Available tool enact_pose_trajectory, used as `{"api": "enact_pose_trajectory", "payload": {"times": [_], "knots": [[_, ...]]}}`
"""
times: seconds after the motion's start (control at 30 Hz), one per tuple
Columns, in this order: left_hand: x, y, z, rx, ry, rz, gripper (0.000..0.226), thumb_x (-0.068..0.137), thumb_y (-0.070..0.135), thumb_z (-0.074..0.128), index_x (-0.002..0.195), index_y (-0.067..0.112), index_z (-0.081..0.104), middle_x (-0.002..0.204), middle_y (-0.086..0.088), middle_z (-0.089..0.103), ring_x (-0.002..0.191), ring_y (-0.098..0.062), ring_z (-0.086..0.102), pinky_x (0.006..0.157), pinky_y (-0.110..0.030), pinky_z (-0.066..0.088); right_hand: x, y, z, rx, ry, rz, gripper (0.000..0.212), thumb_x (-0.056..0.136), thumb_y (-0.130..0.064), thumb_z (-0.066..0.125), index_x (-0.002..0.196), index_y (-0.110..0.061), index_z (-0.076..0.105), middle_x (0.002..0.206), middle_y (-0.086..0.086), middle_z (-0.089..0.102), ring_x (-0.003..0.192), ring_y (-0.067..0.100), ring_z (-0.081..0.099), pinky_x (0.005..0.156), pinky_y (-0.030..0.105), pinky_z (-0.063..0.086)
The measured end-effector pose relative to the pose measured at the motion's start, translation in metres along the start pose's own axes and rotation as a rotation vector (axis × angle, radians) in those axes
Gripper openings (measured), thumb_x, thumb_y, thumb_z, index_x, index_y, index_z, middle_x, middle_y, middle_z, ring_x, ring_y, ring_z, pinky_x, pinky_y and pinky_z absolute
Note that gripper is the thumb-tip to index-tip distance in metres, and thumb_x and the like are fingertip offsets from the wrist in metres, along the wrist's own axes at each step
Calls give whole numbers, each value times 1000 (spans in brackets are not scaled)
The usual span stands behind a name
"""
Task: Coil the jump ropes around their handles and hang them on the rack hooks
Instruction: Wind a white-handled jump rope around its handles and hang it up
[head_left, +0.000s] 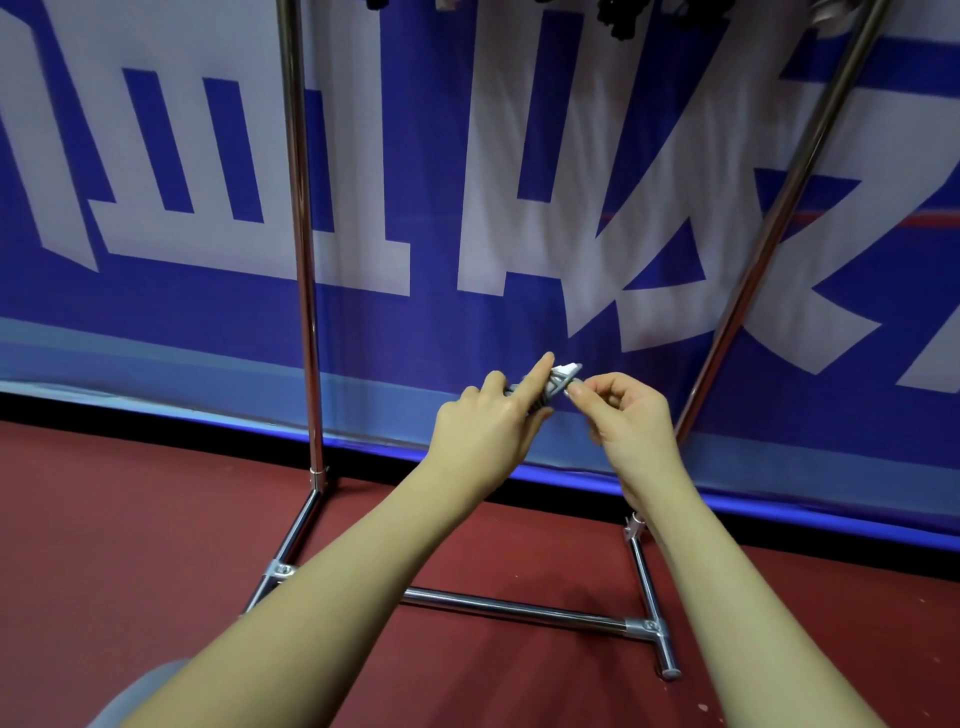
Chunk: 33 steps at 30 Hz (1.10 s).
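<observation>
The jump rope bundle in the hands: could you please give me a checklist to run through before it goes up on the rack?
1. Left hand grips the bundle: ok.
2. Right hand pinches its end: ok.
3. Coil finished and secured: cannot tell, hands hide it.
4. Rack stands upright: ok.
5. Free hook up top: cannot tell, the top is cut off.

Rack (304, 260) top cut off

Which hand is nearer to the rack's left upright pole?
Left. The left hand, gripping the coiled jump rope, sits just right of the left upright pole; the right hand is farther right, nearer the other upright.
</observation>
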<state>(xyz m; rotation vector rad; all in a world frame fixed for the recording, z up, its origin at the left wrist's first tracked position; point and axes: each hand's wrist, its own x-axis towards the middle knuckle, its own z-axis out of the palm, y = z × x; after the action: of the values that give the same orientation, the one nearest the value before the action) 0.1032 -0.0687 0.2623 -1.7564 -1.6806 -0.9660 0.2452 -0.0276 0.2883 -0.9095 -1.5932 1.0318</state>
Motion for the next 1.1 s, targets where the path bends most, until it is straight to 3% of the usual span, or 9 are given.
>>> {"api": "enact_pose_trajectory", "payload": {"times": [0.07, 0.13, 0.2, 0.3, 0.4, 0.67, 0.77, 0.9, 1.1], "knots": [[1, -1, -6, 10, -114, -86, 56, 88, 44, 63, 140, 31, 49, 73, -6, 44, 50, -27, 50, 43, -19, 14, -2, 1, 1, -102, -3, -33, 16, 89, -14, 66, 76, -8, 61, 57, -10, 51, 53, 4, 41, 55, 18, 37], [3, 0, -8, 40, -327, -200, 57, 98, 51, 43, 150, 43, 22, 88, -2, 41, 77, -27, 57, 55, -28, 29, -4, 1, 1, -223, 11, -79, 14, 89, -13, 65, 79, -4, 60, 66, -3, 52, 58, 6, 43, 56, 14, 37], [2, -2, -7, 40, -369, -205, 56, 99, 54, 35, 150, 47, 12, 97, -1, 45, 94, -26, 57, 64, -30, 33, -5, 2, 1, -359, 21, -168, 11, 90, -11, 62, 82, -5, 58, 73, -1, 53, 64, 6, 45, 60, 16, 38], [3, -5, -11, 51, -325, -164, 54, 100, 52, 34, 150, 47, 14, 103, -2, 52, 97, -27, 54, 66, -29, 35, -4, 7, 1, -518, 54, -334, 9, 93, -10, 57, 85, -9, 52, 84, -3, 51, 80, 16, 48, 69, 31, 41], [1, 5, -16, -5, -271, -162, 54, 99, 48, 37, 150, 42, 21, 90, -1, 45, 91, -27, 56, 64, -30, 35, -2, 5, 4, -570, 149, -464, 7, 95, -8, 52, 88, -7, 51, 92, -1, 48, 85, 19, 44, 68, 30, 38], [8, 13, -24, -66, -407, -151, 72, 93, 56, 48, 153, 38, 12, 99, 5, 37, 100, -22, 54, 68, -29, 36, 1, 2, 2, -509, 191, -583, 14, 94, -8, 42, 93, -2, 55, 89, 4, 54, 72, 16, 48, 64, 37, 45], [10, 14, -26, 109, -336, -71, 72, 95, 53, 48, 154, 34, 12, 95, 4, 41, 86, -22, 52, 53, -27, 29, 2, -7, 1, -421, 237, -460, 10, 97, -5, 46, 90, -9, 52, 84, -1, 55, 71, 15, 50, 63, 17, 40], [5, 17, -24, 28, -177, 77, 58, 82, 46, 50, 133, 20, 58, 61, 0, 46, 42, -21, 43, 46, -14, 4, 6, -15, 2, -310, 350, -311, 10, 97, -7, 49, 89, -14, 49, 86, 3, 59, 78, 20, 54, 65, 19, 36], [8, 20, -24, -14, -70, 175, 57, 79, 45, 43, 122, 17, 67, 54, 1, 44, 38, -20, 40, 41, -19, 11, 11, -18, -6, -196, 429, -118, 7, 97, -11, 50, 91, -11, 53, 77, -11, 55, 72, 4, 54, 58, 8, 40]]}}
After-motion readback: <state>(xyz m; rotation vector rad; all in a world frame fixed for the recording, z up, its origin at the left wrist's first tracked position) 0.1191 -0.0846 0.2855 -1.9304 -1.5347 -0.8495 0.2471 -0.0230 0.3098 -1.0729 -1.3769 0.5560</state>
